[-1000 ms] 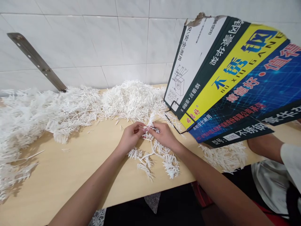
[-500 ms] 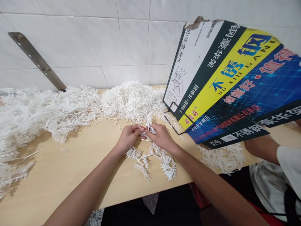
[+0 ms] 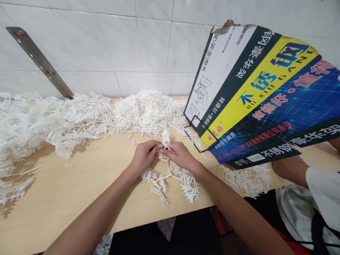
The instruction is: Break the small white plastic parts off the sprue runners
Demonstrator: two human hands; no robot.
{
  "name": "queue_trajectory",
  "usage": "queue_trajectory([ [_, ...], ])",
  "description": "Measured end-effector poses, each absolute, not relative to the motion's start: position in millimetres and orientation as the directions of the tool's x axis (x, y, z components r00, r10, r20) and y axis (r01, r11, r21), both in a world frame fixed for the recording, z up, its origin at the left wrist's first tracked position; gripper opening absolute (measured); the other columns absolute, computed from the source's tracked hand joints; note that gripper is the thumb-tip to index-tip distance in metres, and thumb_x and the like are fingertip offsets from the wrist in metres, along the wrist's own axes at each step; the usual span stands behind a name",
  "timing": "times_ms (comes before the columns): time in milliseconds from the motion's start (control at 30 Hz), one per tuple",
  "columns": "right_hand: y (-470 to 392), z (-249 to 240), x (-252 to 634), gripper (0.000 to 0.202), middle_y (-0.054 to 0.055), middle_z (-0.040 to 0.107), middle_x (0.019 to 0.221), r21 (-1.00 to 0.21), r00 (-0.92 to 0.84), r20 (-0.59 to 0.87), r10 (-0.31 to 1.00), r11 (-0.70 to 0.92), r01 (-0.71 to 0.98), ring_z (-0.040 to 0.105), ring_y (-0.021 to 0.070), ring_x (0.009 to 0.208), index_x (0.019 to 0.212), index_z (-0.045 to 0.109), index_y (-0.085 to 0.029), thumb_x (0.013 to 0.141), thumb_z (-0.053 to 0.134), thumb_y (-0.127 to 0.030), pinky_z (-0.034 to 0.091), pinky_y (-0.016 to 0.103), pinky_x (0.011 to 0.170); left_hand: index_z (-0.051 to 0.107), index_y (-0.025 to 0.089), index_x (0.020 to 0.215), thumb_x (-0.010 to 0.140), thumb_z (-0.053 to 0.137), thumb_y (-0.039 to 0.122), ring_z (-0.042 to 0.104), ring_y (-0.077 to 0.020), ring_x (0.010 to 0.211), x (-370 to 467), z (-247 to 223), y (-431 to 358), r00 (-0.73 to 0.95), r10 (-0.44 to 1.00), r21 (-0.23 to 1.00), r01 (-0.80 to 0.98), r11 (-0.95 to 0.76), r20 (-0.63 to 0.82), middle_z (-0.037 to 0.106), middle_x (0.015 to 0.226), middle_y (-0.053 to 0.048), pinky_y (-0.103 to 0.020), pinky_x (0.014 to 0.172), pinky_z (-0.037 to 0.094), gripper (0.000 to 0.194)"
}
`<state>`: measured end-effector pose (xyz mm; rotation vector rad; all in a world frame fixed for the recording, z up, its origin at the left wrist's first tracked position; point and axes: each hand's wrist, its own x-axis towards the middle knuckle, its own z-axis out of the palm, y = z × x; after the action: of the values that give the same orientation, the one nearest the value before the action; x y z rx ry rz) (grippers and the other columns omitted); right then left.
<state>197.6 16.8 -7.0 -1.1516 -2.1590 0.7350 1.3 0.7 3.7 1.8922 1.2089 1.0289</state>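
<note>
Both hands meet over a white plastic branch (image 3: 168, 173), whose forked stems and needle-like tufts spread across the table towards me. My left hand (image 3: 145, 153) is closed, thumb and fingers pinching at the branch's upper part. From the other side my right hand (image 3: 180, 154) grips the same part, its thumb pointing left. One tuft (image 3: 166, 137) sticks up between the fingertips. The exact spot that the fingers pinch is partly hidden. Just beyond the hands lies a heap of white sprigs (image 3: 148, 111).
More white sprigs (image 3: 53, 120) are piled at the left along the tiled wall (image 3: 111, 42). A printed cardboard sheet (image 3: 255, 99) leans at the right on a black wire stand (image 3: 199, 140). Behind it show a co-worker's arm (image 3: 290, 168) and another small pile (image 3: 247, 179).
My fingers have shifted slightly on the branch, and the right thumb now lies lower and further left. The tuft between the hands stands more upright. The view has moved a little.
</note>
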Motion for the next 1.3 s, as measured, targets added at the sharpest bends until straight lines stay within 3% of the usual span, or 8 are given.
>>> queue_trajectory([
  [200,19,-8,205,0.046,-0.004,0.039,0.057,-0.789,-0.462,0.137,0.876,0.379,0.484,0.039,0.0114,0.059,0.059,0.054,-0.017,0.095,0.060,-0.045,0.025,0.026,0.056,0.064,0.019,0.070,0.097,0.054,0.041,0.050,-0.0155,0.061,-7,-1,11,0.312,0.917,0.807,0.458,-0.373,0.247,0.058,0.062,0.000,-0.028,0.062,0.036,0.036],
  [400,17,-11,213,0.044,-0.004,0.041,0.057,-0.860,-0.489,0.081,0.869,0.309,0.406,0.038,0.0108,0.058,0.059,0.055,-0.017,0.091,0.064,-0.045,0.029,0.025,0.056,0.058,0.020,0.072,0.097,0.054,0.045,0.040,-0.0130,0.053,-29,-3,27,-0.204,0.956,0.959,0.235,-0.160,0.209,0.044,0.055,0.004,-0.027,0.054,0.031,0.035],
  [600,19,-11,203,0.041,-0.001,0.056,0.067,-0.868,-0.303,0.186,0.934,0.301,0.395,0.050,0.0147,0.066,0.071,0.064,-0.016,0.093,0.062,-0.050,0.037,0.025,0.062,0.069,0.020,0.120,0.097,0.057,0.047,0.064,-0.0190,0.087,-8,4,14,0.208,0.941,0.888,0.325,-0.325,0.267,0.073,0.106,-0.007,-0.029,0.078,0.048,0.037],
  [800,19,-7,202,0.039,-0.001,0.055,0.067,-0.859,-0.366,0.193,0.910,0.337,0.385,0.050,0.0136,0.066,0.069,0.061,-0.016,0.095,0.057,-0.043,0.035,0.025,0.062,0.067,0.017,0.070,0.097,0.055,0.049,0.054,-0.0153,0.065,-2,2,12,0.418,0.896,0.870,0.376,-0.318,0.147,0.064,0.067,-0.002,-0.028,0.065,0.040,0.043],
  [967,19,-10,209,0.040,-0.004,0.045,0.060,-0.872,-0.473,0.116,0.873,0.317,0.373,0.042,0.0110,0.060,0.061,0.054,-0.017,0.091,0.063,-0.041,0.031,0.024,0.058,0.063,0.018,0.068,0.091,0.061,0.046,0.045,-0.0130,0.055,-15,-6,28,0.022,0.996,0.995,0.044,-0.087,0.086,0.053,0.058,0.000,-0.028,0.055,0.034,0.037],
  [1067,20,-14,208,0.041,-0.004,0.048,0.061,-0.875,-0.412,0.127,0.902,0.297,0.383,0.045,0.0117,0.061,0.063,0.057,-0.017,0.091,0.063,-0.046,0.033,0.024,0.059,0.067,0.017,0.080,0.093,0.060,0.045,0.050,-0.0134,0.058,-17,-4,28,-0.095,0.987,0.991,0.037,-0.129,0.132,0.060,0.067,-0.002,-0.027,0.058,0.039,0.032],
  [1200,22,-16,203,0.040,-0.002,0.057,0.065,-0.905,-0.320,0.130,0.938,0.244,0.349,0.053,0.0142,0.061,0.075,0.065,-0.016,0.092,0.062,-0.052,0.038,0.024,0.057,0.069,0.020,0.116,0.096,0.057,0.042,0.064,-0.0194,0.088,-8,4,15,0.256,0.932,0.899,0.292,-0.326,0.255,0.072,0.104,-0.006,-0.030,0.079,0.047,0.032],
  [1300,22,-14,201,0.039,-0.001,0.061,0.067,-0.897,-0.323,0.140,0.936,0.258,0.358,0.055,0.0150,0.064,0.077,0.068,-0.016,0.093,0.061,-0.051,0.038,0.024,0.058,0.070,0.019,0.104,0.096,0.057,0.046,0.062,-0.0205,0.085,-3,4,9,0.478,0.842,0.762,0.438,-0.476,0.251,0.070,0.095,-0.006,-0.031,0.076,0.045,0.031],
])
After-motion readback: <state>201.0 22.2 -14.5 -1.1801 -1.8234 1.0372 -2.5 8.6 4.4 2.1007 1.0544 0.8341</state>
